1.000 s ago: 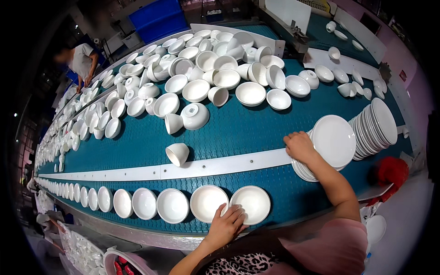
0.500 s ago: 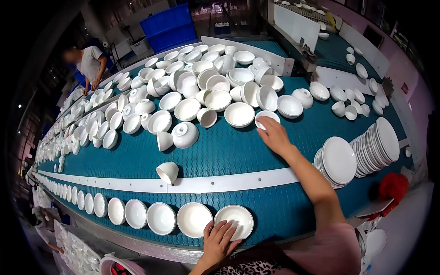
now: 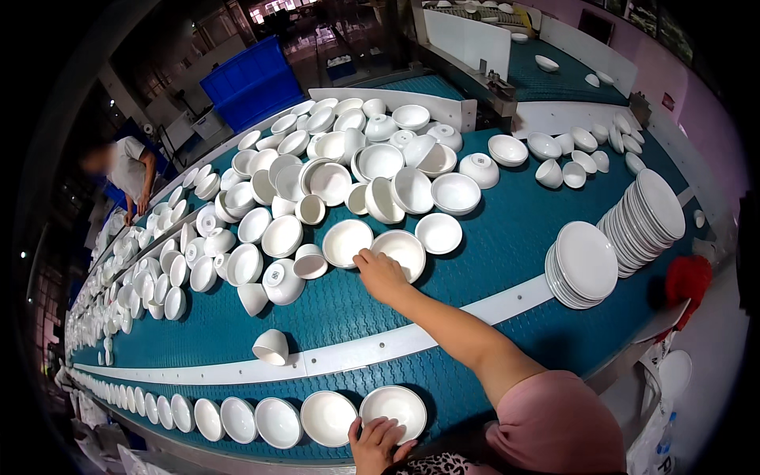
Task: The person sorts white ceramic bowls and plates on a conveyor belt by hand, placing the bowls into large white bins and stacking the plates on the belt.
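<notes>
White bowl (image 3: 408,258) sits on green belt (image 3: 507,229) at near side of the heap of bowls (image 3: 380,161). Right hand (image 3: 383,278) at its left rim, grip narrow; cannot tell whether pinched. Left hand (image 3: 377,446) touches near rim of end bowl (image 3: 393,406), fingers part-spread, hold unclear. Divider strip (image 3: 364,351) between. Plate stack (image 3: 587,260) rightward.

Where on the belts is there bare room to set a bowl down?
On the wide belt: between the right forearm, plate stacks and small bowls at upper right; and between the bowl pile and divider strip, right of the lone cup. Crowded: the bowl pile itself and the near row of bowls.
</notes>
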`<action>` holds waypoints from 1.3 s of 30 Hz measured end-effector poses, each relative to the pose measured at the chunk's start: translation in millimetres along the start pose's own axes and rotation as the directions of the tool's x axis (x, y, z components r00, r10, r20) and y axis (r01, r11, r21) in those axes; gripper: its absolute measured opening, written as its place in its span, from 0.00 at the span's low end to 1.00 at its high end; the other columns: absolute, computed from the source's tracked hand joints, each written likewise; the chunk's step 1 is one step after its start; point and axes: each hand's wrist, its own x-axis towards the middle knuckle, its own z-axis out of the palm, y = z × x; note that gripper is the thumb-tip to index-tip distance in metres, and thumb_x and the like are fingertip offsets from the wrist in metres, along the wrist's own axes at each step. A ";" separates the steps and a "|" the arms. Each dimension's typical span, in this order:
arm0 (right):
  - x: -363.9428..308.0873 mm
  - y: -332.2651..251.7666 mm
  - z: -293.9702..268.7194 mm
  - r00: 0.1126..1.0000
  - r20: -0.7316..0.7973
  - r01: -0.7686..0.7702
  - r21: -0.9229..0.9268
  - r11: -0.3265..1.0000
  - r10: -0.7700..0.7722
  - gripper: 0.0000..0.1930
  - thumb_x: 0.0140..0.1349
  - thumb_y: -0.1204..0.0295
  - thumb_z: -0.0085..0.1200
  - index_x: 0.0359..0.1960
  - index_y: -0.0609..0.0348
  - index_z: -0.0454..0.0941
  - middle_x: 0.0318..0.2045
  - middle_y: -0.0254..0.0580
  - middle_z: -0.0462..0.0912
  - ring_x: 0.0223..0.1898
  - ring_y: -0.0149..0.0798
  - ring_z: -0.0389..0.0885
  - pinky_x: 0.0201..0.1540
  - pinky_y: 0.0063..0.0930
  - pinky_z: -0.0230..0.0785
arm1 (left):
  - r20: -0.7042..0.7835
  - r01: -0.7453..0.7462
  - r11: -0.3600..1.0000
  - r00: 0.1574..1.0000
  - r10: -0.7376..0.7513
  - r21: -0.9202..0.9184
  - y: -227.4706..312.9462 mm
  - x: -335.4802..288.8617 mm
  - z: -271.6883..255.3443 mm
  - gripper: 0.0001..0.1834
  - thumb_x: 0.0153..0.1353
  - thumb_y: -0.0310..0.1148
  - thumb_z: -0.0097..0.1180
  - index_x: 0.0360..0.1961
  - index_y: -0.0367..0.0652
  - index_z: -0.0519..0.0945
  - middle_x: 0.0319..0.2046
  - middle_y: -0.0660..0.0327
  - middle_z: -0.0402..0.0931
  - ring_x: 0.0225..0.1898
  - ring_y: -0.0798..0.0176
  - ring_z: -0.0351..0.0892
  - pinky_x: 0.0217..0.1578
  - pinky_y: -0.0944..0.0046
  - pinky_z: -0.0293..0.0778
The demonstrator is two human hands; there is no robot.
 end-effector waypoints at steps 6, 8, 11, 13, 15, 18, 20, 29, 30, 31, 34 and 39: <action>-184.7 41.9 -112.3 0.976 0.122 0.180 -0.001 0.984 -0.178 0.11 0.50 0.75 0.52 0.37 0.57 0.69 0.38 0.39 0.70 0.35 0.43 0.75 0.30 0.37 0.73 | 0.104 0.119 0.992 0.987 -0.122 0.035 40.3 30.5 -6.7 0.21 0.43 0.42 0.68 0.38 0.45 0.80 0.41 0.62 0.78 0.49 0.58 0.73 0.61 0.40 0.47; -239.7 55.0 -142.1 0.965 0.191 0.174 0.036 0.984 -0.178 0.10 0.52 0.71 0.54 0.36 0.55 0.70 0.39 0.36 0.71 0.32 0.42 0.74 0.28 0.37 0.72 | 0.044 0.085 0.996 0.995 -0.086 0.014 51.9 38.6 4.9 0.28 0.45 0.46 0.68 0.46 0.44 0.76 0.47 0.59 0.74 0.52 0.54 0.71 0.61 0.38 0.47; -276.4 57.6 -170.4 0.877 0.384 0.225 0.202 0.953 -0.289 0.12 0.56 0.65 0.56 0.40 0.53 0.72 0.44 0.34 0.72 0.33 0.40 0.77 0.28 0.35 0.72 | 0.032 0.043 0.995 0.999 -0.041 -0.087 77.7 52.6 17.2 0.33 0.44 0.46 0.68 0.52 0.45 0.74 0.53 0.58 0.72 0.57 0.53 0.68 0.62 0.41 0.48; -263.4 69.6 -184.5 0.846 0.323 0.268 0.428 0.863 -0.423 0.13 0.57 0.64 0.56 0.41 0.54 0.74 0.45 0.33 0.75 0.33 0.39 0.79 0.29 0.33 0.73 | 0.116 -0.071 0.994 0.990 0.081 -0.086 89.7 61.1 30.9 0.31 0.43 0.45 0.69 0.49 0.48 0.76 0.55 0.61 0.71 0.58 0.54 0.67 0.62 0.43 0.50; -218.7 84.1 -185.0 0.900 0.080 0.364 0.406 0.838 -0.429 0.11 0.55 0.67 0.59 0.37 0.57 0.76 0.39 0.37 0.79 0.32 0.41 0.81 0.30 0.33 0.75 | 0.163 -0.112 0.986 0.978 0.131 -0.122 93.5 59.2 49.1 0.20 0.44 0.40 0.69 0.40 0.49 0.81 0.43 0.67 0.79 0.53 0.60 0.73 0.61 0.44 0.52; -117.7 133.6 -159.3 0.918 -0.238 0.370 0.231 0.900 -0.317 0.12 0.53 0.77 0.56 0.40 0.61 0.76 0.41 0.46 0.78 0.41 0.48 0.78 0.40 0.38 0.74 | 0.167 -0.061 0.997 0.984 0.068 -0.045 103.4 59.9 54.8 0.17 0.44 0.37 0.68 0.38 0.50 0.82 0.39 0.68 0.80 0.50 0.62 0.75 0.62 0.45 0.52; -46.5 182.0 -126.8 0.967 -0.215 0.163 0.127 0.978 -0.133 0.19 0.53 0.76 0.55 0.49 0.61 0.72 0.51 0.47 0.73 0.52 0.50 0.72 0.52 0.42 0.66 | 0.086 0.014 0.996 0.996 -0.006 -0.093 110.4 61.3 56.1 0.15 0.46 0.36 0.66 0.36 0.48 0.81 0.38 0.67 0.78 0.48 0.63 0.75 0.60 0.45 0.55; 53.0 259.9 -92.4 0.971 -0.131 -0.234 -0.332 0.914 0.201 0.14 0.58 0.73 0.47 0.46 0.53 0.75 0.50 0.39 0.74 0.60 0.40 0.64 0.66 0.52 0.43 | 0.077 0.122 0.989 0.989 -0.129 0.089 140.5 65.8 81.8 0.37 0.38 0.52 0.73 0.49 0.49 0.75 0.51 0.62 0.71 0.57 0.57 0.67 0.62 0.42 0.49; 41.6 255.7 -91.4 0.988 -0.094 -0.146 -0.289 0.946 0.123 0.12 0.57 0.73 0.46 0.43 0.53 0.76 0.47 0.38 0.75 0.58 0.39 0.67 0.66 0.52 0.43 | 0.067 0.134 0.987 0.988 -0.141 0.091 142.5 64.6 83.1 0.37 0.38 0.52 0.73 0.49 0.49 0.75 0.51 0.62 0.71 0.57 0.57 0.67 0.62 0.42 0.50; 28.8 258.7 -93.0 0.997 -0.064 -0.051 -0.261 0.964 0.036 0.11 0.57 0.74 0.45 0.40 0.52 0.77 0.43 0.38 0.76 0.55 0.38 0.69 0.66 0.53 0.42 | 0.043 0.144 0.987 0.988 -0.147 0.077 148.4 65.9 86.7 0.37 0.38 0.52 0.73 0.49 0.49 0.75 0.52 0.61 0.71 0.57 0.56 0.67 0.61 0.42 0.50; -37.9 256.0 -104.3 0.989 -0.111 0.085 -0.148 0.985 -0.102 0.10 0.53 0.78 0.49 0.37 0.53 0.76 0.37 0.39 0.76 0.49 0.39 0.73 0.67 0.51 0.45 | -0.007 0.110 0.993 0.994 -0.110 0.028 161.8 71.1 92.2 0.37 0.39 0.56 0.70 0.49 0.47 0.75 0.51 0.59 0.71 0.57 0.54 0.67 0.61 0.44 0.51; -167.8 248.9 -182.7 0.997 -0.037 0.062 -0.241 0.968 -0.073 0.10 0.52 0.74 0.53 0.37 0.58 0.75 0.32 0.41 0.75 0.39 0.42 0.75 0.53 0.41 0.62 | 0.149 -0.080 0.993 0.985 0.092 -0.086 195.7 106.1 99.1 0.24 0.44 0.43 0.68 0.43 0.47 0.79 0.49 0.63 0.75 0.55 0.57 0.69 0.59 0.44 0.53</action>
